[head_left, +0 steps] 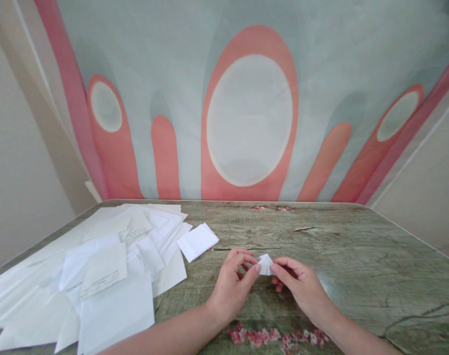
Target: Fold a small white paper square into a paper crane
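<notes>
Between my two hands is a small piece of folded white paper (265, 265), with a pointed top and creases down its front. My left hand (235, 281) pinches its left edge between thumb and fingers. On the other side, the thumb and fingers of my right hand (304, 283) grip the right edge. Both hands hold the paper just above the wood-patterned table (276, 231). A small folded stack of white paper (198, 241) lies on the table, beyond my left hand and to its left.
A large spread of loose white sheets (117, 315) covers the table's left side, some overlapping its edge area. Two smaller pieces with printed lines (104, 271) lie on top. A grey and coral patterned backdrop (187, 74) stands behind the table's far edge.
</notes>
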### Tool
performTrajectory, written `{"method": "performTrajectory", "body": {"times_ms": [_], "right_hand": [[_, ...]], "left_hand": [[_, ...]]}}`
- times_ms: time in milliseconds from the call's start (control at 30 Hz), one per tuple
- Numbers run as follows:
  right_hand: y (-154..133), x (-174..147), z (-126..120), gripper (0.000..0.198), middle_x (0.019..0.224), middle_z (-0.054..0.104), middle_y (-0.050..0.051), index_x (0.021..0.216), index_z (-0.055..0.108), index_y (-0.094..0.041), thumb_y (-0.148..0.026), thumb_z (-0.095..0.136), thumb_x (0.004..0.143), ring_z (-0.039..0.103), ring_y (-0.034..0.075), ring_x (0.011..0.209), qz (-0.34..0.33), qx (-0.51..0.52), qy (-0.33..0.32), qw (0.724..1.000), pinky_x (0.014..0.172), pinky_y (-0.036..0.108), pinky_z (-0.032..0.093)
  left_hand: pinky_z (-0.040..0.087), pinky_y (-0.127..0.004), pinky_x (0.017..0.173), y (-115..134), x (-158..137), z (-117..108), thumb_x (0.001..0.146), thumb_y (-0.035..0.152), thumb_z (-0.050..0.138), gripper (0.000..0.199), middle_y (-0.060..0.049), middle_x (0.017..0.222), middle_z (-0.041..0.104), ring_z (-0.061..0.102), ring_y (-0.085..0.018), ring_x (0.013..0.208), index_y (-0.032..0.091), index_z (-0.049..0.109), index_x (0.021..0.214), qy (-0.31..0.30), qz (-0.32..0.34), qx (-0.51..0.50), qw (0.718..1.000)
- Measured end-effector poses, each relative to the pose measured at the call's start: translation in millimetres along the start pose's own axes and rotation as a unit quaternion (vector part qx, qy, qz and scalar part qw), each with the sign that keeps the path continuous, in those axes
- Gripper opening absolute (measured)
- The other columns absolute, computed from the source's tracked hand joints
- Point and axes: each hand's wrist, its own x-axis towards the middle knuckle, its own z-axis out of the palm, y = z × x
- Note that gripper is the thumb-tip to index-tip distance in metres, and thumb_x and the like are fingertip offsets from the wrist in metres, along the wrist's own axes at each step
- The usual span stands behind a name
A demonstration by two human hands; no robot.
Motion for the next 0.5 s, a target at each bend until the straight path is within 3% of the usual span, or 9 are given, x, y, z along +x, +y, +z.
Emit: {"method": "performTrajectory", "body": {"times_ms": [233,500], "right_hand": [[-2.6,-0.2,0.7,0.030,0.065,0.058,-0.001,0.087,0.067,-0.016,-0.043,0.059,0.077,0.055,0.012,0.056,-0.015,-0.007,-0.033,0.999,0.050,0.022,0.046],[-0.9,0.4,0.5,0.030,0.063,0.059,-0.001,0.091,0.067,-0.015,-0.042,0.059,0.078,0.055,0.011,0.054,-0.007,-0.006,-0.032,0.999,0.051,0.022,0.046]], "left_hand": [[0.039,-0.021,0.059,0.1,0.8,-0.1,0.083,0.031,0.052,0.018,-0.004,0.085,0.059,0.053,-0.015,0.079,0.016,0.063,0.078,-0.027,-0.003,0.018,0.999],[0.035,-0.021,0.054,-1.1,0.7,1.3,0.081,0.037,0.053,0.024,-0.001,0.071,0.062,0.046,-0.011,0.057,0.016,0.064,0.079,0.003,-0.045,0.038,0.998]]}}
